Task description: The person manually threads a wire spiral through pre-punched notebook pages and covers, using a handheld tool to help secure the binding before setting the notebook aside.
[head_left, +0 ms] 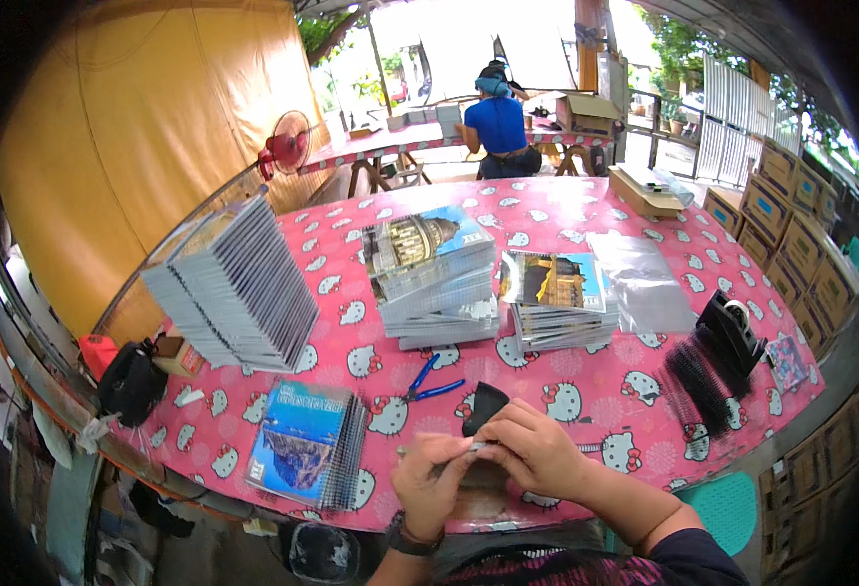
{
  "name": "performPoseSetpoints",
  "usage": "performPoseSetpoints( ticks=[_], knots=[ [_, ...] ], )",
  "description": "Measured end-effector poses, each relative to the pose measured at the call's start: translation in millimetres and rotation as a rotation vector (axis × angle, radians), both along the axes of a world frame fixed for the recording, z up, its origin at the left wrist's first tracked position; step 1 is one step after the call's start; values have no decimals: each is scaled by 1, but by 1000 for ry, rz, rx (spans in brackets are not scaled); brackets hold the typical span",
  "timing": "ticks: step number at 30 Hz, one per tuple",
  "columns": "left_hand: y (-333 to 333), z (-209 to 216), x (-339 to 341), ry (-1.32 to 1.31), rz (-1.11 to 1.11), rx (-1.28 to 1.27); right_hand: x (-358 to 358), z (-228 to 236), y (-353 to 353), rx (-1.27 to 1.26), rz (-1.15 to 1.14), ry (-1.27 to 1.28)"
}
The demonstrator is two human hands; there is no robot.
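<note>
Near the front edge of the table, the left hand and right hand pinch a small pale object, pliers lying beyond, presumably for easy reach.

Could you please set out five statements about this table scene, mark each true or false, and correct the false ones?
1. The left hand and right hand are far apart. False: their fingertips meet around a small item too small to identify.
2. Blue-handled pliers lie on the tablecloth, out of both hands. True.
3. The tallest stack of spiral-bound books stands at the table's right end. False: it stands on the left side.
4. A red fan is to the left of the person in a blue top. True.
5. The tablecloth is plain green. False: it is pink with white cartoon faces.
</note>
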State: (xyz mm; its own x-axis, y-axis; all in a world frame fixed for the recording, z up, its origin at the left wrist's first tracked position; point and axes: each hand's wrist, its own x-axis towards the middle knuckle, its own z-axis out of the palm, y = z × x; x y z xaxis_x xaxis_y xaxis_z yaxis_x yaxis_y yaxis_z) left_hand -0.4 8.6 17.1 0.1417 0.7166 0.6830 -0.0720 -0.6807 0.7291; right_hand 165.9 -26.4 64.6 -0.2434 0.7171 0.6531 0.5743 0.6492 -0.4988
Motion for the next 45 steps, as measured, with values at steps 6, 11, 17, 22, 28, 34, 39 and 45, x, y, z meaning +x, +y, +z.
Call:
performPoseSetpoints(
  ticks=[6,11,17,22,28,34,39,45],
  knots=[
    [17,-19,9,-40,12,-28,-6,-6,2,-22,-105,-50],
    [10,-16,-2,-134,-18,-83,-22,1,2,-104,-98,-34],
    [22,-15,-11,-224,-130,-189,-40,13,20,23,-108,-127],
    [34,36,-62,63,122,56,-68,58,44,283,-51,-237],
    [55,21,-180,-405,549,-16,-71,64,146,134,102,174],
    [56,-65,-240,500,1044,-410,-73,-70,229,-238,364,-457],
    [52,-42,-286,356,416,-459,-126,-43,234,-503,354,-678],
    [75,-2,-276,873,276,-584,-157,-43,254,-470,276,-916]
  ],
)
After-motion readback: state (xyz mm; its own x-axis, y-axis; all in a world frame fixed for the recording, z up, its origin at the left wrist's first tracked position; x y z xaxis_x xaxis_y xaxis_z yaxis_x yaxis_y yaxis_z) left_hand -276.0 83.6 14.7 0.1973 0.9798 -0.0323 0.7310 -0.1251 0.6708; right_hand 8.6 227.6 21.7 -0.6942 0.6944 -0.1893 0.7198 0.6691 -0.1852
